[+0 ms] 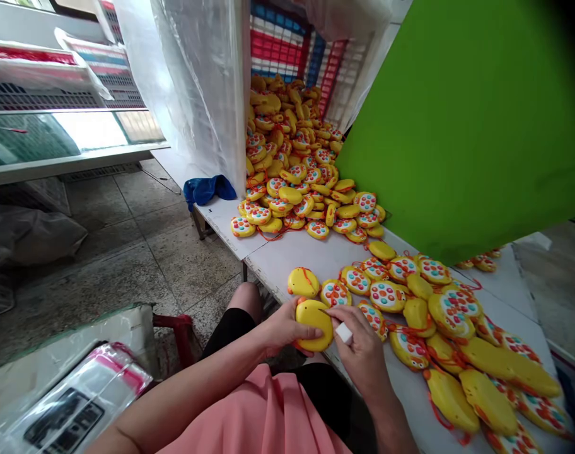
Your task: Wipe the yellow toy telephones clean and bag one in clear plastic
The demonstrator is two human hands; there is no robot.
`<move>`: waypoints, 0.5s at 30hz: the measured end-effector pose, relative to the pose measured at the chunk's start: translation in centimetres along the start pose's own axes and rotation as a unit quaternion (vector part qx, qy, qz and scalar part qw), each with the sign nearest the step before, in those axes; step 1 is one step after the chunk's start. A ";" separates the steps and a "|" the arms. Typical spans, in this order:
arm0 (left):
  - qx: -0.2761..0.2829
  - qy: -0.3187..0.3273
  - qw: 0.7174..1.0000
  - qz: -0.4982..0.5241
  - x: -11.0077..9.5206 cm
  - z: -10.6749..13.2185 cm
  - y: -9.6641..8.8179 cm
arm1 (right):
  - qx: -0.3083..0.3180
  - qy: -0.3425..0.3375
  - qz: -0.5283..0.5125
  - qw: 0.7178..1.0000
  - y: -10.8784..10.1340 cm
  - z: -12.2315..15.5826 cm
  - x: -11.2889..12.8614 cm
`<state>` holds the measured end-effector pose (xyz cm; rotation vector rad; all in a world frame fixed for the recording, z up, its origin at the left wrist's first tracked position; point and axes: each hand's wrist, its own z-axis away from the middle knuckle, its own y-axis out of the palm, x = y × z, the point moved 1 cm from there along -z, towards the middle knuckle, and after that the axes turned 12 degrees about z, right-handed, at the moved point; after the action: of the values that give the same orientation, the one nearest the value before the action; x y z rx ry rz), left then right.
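Note:
My left hand [285, 329] is closed around the rim of a yellow oval toy [314, 318], its thumb across the smooth plain face. At the toy's right edge are the fingertips of my right hand [360, 343], pinched together. A small white block [344, 333] is tucked in that same hand. A thin dark tip seems to show by those fingertips, too small to name. Just beyond lies another yellow toy [303, 282], plain side up with a red cord. Beside it is a toy with coloured dots on a white face [335, 293].
A big pile of these toys [292, 164] spills from a tipped, plastic-lined crate [278, 44] onto the white table [278, 255]. More toys cover the table's right side. A green panel [471, 126] hangs over the back right. A blue cloth [209, 189] lies at the left edge.

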<state>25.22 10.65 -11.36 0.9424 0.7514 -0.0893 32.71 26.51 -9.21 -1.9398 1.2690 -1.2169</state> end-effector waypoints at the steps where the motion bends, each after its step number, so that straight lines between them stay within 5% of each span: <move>1: 0.002 -0.001 1.000 0.001 0.1 0.1 0.0 | -0.007 -0.015 0.011 1.000 0.1 0.0 0.0; 15: -0.015 0.008 1.000 0.004 -0.1 0.5 0.9 | -0.041 -0.046 0.096 0.993 0.7 0.6 0.6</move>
<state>25.77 10.79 -10.46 0.9177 0.7608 -0.0634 33.05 25.67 -9.77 -1.8591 1.4398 -0.9822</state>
